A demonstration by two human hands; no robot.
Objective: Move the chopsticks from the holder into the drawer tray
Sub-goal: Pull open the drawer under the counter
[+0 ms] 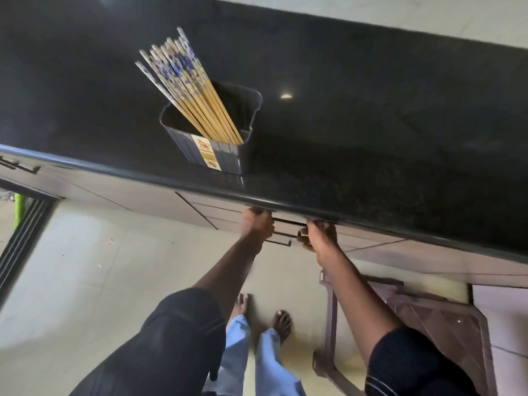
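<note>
While chopsticks (194,90) lean in holder (223,155) | countertop (371,138) overhangs drawer (285,227) | stool (428,315) right

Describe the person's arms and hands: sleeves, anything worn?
Bare left hand and right hand: no gloves, no watch seen. Black left sleeve and right sleeve end near the elbows; thin pale line by the right cuff.
</note>
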